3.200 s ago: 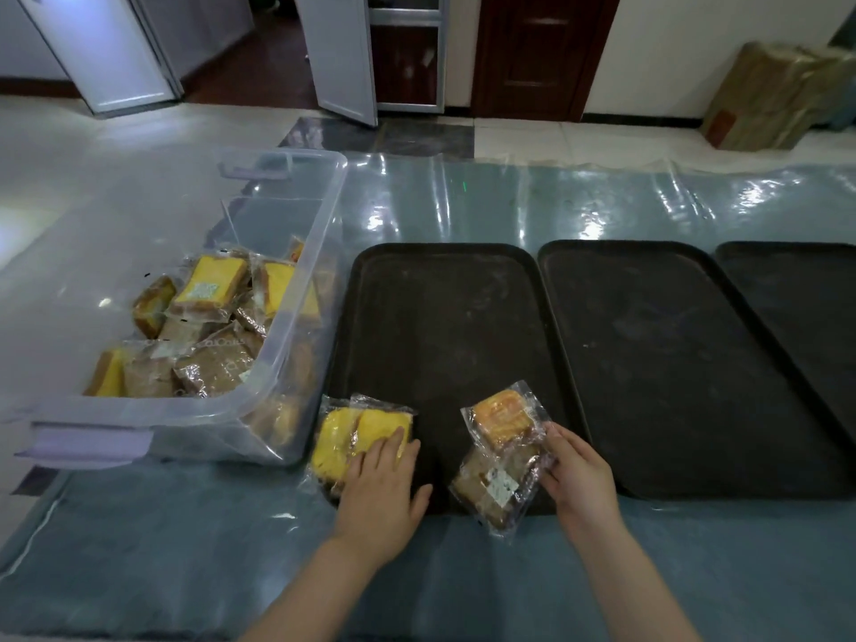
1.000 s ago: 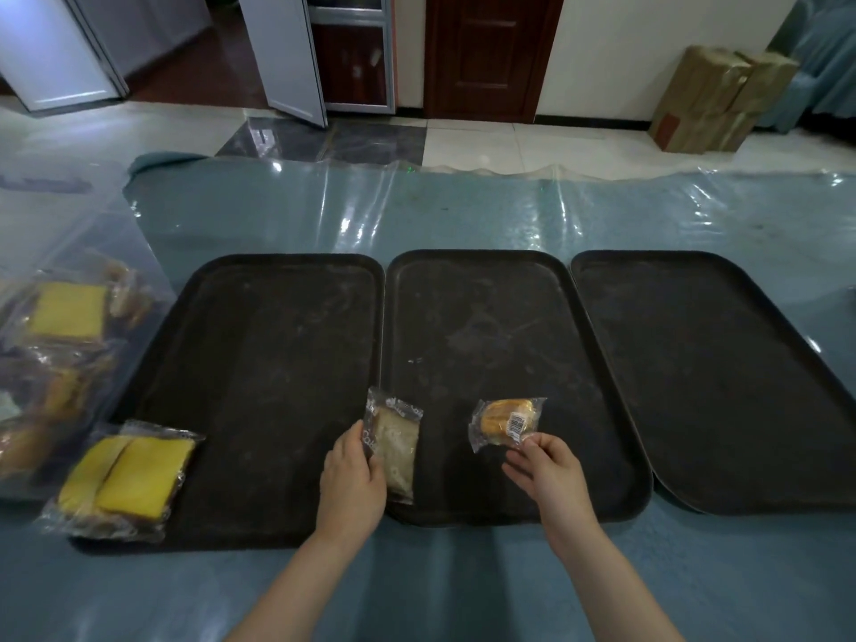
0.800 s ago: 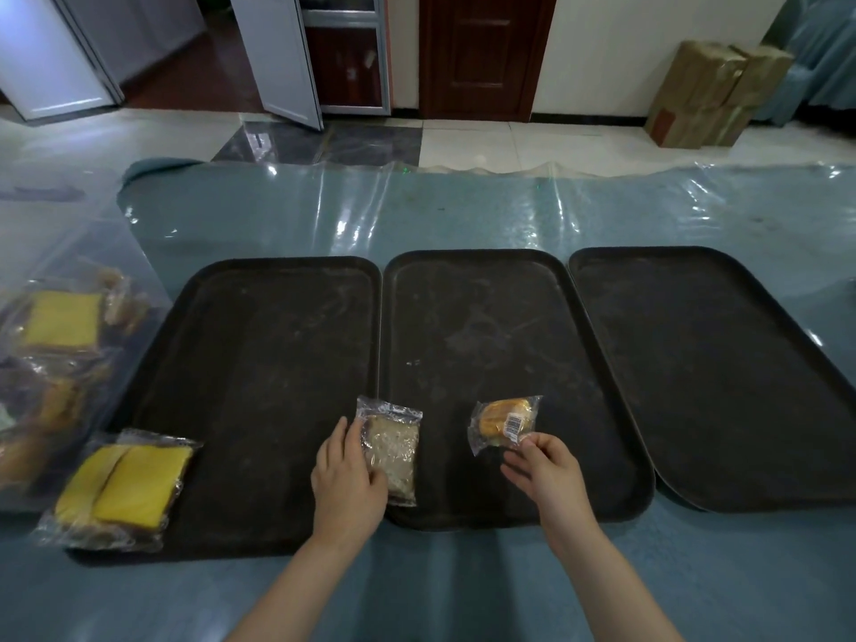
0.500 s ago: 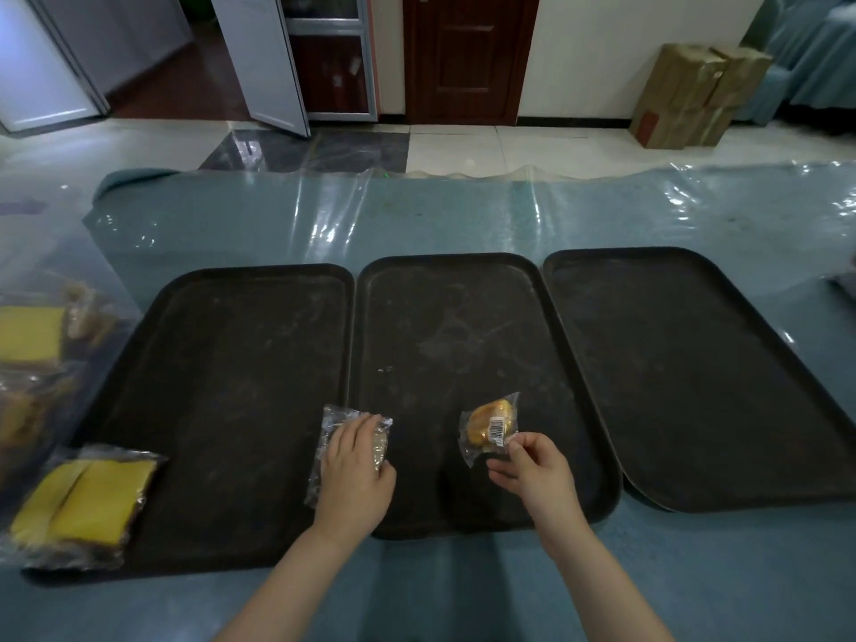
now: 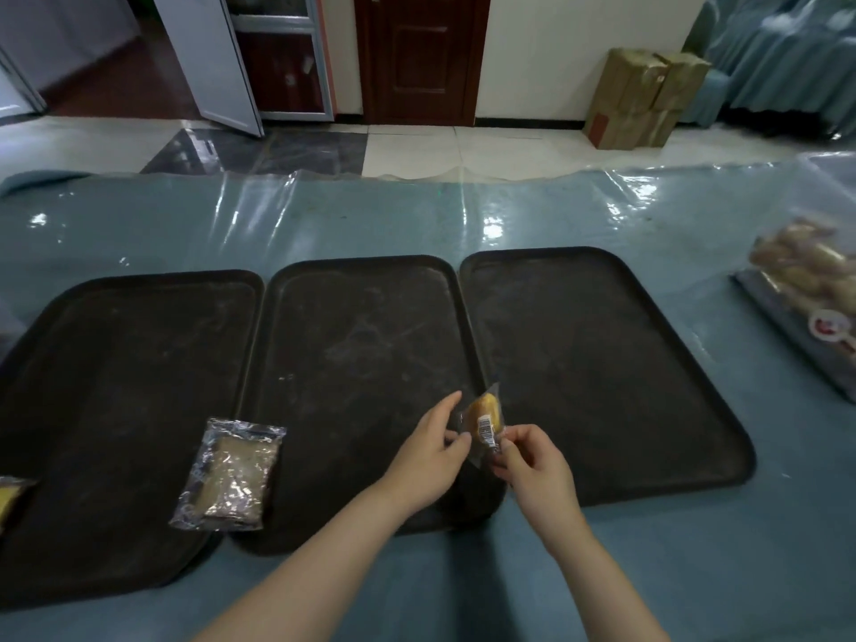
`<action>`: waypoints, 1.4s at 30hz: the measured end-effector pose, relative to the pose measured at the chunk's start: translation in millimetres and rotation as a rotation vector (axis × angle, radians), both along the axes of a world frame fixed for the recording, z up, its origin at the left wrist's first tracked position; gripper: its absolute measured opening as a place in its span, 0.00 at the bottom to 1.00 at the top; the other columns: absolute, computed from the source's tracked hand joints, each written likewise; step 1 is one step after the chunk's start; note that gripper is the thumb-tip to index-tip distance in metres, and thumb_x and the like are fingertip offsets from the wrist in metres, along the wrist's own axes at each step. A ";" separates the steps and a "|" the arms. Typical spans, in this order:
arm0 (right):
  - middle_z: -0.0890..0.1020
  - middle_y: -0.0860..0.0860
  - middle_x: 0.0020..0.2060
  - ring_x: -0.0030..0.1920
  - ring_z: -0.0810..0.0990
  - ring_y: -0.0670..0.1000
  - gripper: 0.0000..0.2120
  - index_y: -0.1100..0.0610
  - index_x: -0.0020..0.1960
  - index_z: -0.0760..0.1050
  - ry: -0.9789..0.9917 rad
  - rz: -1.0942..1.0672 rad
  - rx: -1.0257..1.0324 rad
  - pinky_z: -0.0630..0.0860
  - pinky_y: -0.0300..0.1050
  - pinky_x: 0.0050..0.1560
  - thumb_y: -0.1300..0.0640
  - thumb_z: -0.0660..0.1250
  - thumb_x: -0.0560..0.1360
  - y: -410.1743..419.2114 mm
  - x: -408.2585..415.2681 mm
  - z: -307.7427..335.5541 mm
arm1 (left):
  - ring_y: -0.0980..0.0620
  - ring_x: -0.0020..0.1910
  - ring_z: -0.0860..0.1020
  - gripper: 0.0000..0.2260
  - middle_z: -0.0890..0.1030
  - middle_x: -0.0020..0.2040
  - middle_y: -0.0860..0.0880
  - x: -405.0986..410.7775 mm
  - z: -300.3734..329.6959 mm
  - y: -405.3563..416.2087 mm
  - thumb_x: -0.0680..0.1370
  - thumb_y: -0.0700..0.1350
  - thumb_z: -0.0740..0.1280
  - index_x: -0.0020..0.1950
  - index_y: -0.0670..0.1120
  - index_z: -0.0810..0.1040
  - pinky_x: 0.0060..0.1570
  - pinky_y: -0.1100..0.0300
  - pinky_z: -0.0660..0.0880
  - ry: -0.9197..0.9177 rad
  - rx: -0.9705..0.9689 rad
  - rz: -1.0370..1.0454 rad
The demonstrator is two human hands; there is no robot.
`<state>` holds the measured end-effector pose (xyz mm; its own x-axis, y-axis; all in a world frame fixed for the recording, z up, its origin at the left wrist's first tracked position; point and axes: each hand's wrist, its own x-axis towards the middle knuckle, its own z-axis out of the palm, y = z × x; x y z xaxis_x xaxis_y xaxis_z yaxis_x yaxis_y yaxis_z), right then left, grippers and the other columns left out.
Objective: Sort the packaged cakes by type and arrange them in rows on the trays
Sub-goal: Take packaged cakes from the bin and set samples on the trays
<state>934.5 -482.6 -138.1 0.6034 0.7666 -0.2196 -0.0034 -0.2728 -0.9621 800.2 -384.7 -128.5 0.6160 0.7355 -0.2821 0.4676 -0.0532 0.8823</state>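
Both hands on one wrapped orange cake, lifted over the trays.

Orange cake: pinched between left hand and right hand, above the seam of middle tray and right tray. Pale cake packet: well left of the hands, lying across the left tray and middle tray edges. Bagged rolls: on the counter, far right of the hands.

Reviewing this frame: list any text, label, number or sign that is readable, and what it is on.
No text can be read in this frame.
Barcode sticker on the small orange cake packet, held by both hands: digits too small.
Print on the pale cake packet: blurred.
Red and white label on the bag of buns: blurred.
Tag on the cardboard boxes: too small.
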 end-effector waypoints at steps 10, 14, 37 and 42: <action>0.82 0.40 0.50 0.51 0.79 0.39 0.12 0.50 0.42 0.79 -0.400 0.117 -0.054 0.75 0.32 0.48 0.67 0.67 0.75 -37.4 77.5 -19.2 | 0.59 0.64 0.74 0.17 0.75 0.67 0.58 78.2 -16.4 -24.0 0.83 0.52 0.57 0.72 0.61 0.68 0.67 0.55 0.72 -0.119 -0.100 0.001; 0.81 0.42 0.51 0.50 0.79 0.36 0.14 0.53 0.41 0.78 -0.385 0.131 -0.068 0.72 0.26 0.45 0.72 0.66 0.72 -43.9 92.9 -32.0 | 0.63 0.57 0.76 0.08 0.79 0.57 0.60 83.9 -24.3 -35.7 0.81 0.51 0.61 0.60 0.59 0.73 0.61 0.57 0.74 -0.038 0.001 0.044; 0.68 0.42 0.64 0.64 0.72 0.43 0.29 0.45 0.73 0.68 -0.469 0.506 -0.173 0.72 0.44 0.67 0.66 0.64 0.77 -23.9 93.5 -66.2 | 0.60 0.62 0.73 0.21 0.72 0.68 0.60 49.6 -51.0 -65.8 0.80 0.49 0.61 0.73 0.59 0.63 0.58 0.57 0.75 0.298 0.350 -0.104; 0.62 0.45 0.75 0.74 0.64 0.46 0.26 0.47 0.71 0.72 -0.584 0.504 -0.182 0.67 0.40 0.71 0.66 0.64 0.76 -21.8 86.9 -62.7 | 0.61 0.59 0.73 0.13 0.72 0.62 0.60 50.3 -58.9 -67.1 0.80 0.48 0.61 0.65 0.54 0.73 0.53 0.61 0.75 0.288 0.403 -0.152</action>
